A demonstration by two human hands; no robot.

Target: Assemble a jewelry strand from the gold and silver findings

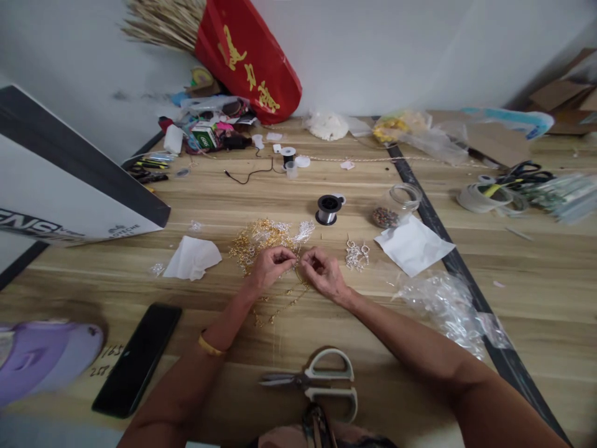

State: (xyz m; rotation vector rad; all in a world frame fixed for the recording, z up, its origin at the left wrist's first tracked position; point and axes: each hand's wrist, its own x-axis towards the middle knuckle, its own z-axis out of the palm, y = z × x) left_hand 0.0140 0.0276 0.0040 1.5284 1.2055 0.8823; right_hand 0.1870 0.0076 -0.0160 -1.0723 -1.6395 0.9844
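Note:
My left hand and my right hand meet close together over the wooden table, fingertips pinched and almost touching. From between them a thin gold chain trails down onto the wood; both hands seem to grip its upper end, though the exact point is hidden by the fingers. Just behind my left hand lies a pile of gold and silver chain pieces. Right of my right hand sits a small heap of silver clasps. A spool of silver wire stands behind the hands.
Scissors lie near the front edge, a black phone at left. White paper pieces flank the work. A glass jar of beads rests on its side, with clear plastic bags nearer. A large white box stands at left.

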